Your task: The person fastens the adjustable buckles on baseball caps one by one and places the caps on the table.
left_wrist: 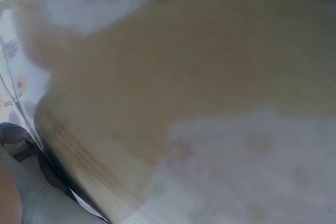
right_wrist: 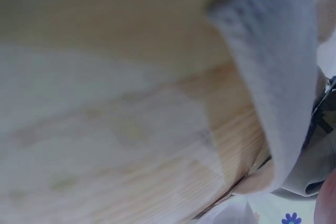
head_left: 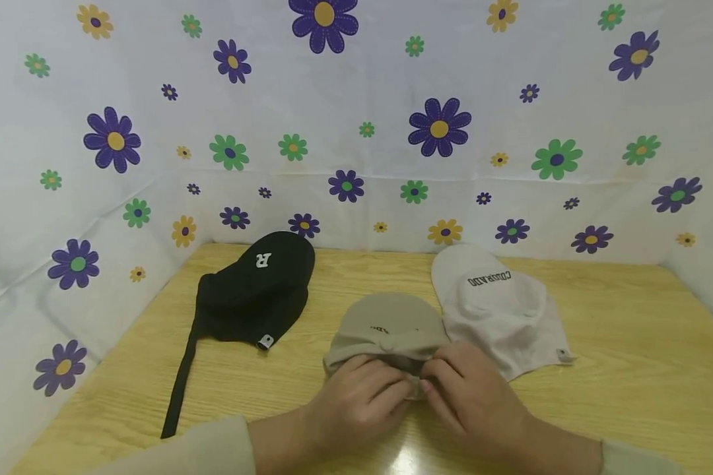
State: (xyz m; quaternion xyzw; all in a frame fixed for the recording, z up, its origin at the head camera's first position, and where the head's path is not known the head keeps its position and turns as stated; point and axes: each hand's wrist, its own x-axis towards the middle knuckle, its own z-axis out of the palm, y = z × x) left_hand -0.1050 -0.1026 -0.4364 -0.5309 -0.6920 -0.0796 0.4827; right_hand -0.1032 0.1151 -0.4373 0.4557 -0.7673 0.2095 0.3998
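Note:
In the head view a beige cap (head_left: 392, 316) lies on the table, its brim toward the back wall and its back opening toward me. My left hand (head_left: 362, 394) grips the near edge of this cap on the left. With thumb and fingers my right hand (head_left: 472, 396) pinches the cap's back band on the right. Both hands nearly meet at the band and hide most of it. The dark lettering on the cap's front is partly covered by a fold. A pale fabric strip (right_wrist: 278, 72), blurred, hangs across the right wrist view.
A black cap (head_left: 255, 290) with a white letter R lies at the left, its long strap (head_left: 181, 386) trailing toward me. At the right, a pale cap (head_left: 499, 310) lettered COLORADO touches or nearly touches the beige one. A flowered cloth (head_left: 368, 86) hangs behind the wooden table (head_left: 636, 369).

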